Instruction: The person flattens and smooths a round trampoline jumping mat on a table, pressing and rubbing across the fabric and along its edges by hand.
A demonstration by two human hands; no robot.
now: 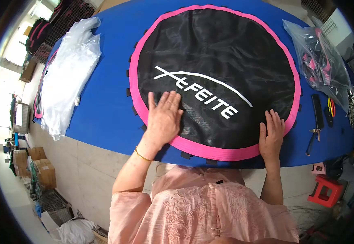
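Observation:
A round black mesh trampoline mat point(221, 53) with a pink border and white lettering lies spread on the blue table. Small dark tabs stick out around its rim. My left hand point(163, 118) rests flat on the mat's lower left, fingers stretched over the mesh beside the lettering. At the lower right, my right hand point(272, 132) lies across the pink border, its fingertips on the black mesh. Neither hand grips anything. Slight wrinkles run through the mesh.
Clear plastic bags point(73, 69) are heaped on the left of the blue table point(112, 49). On the right are a bag of black and pink parts point(319, 61) and a black strip point(317, 111). A red stool point(326, 190) and cardboard boxes point(44, 173) stand on the floor.

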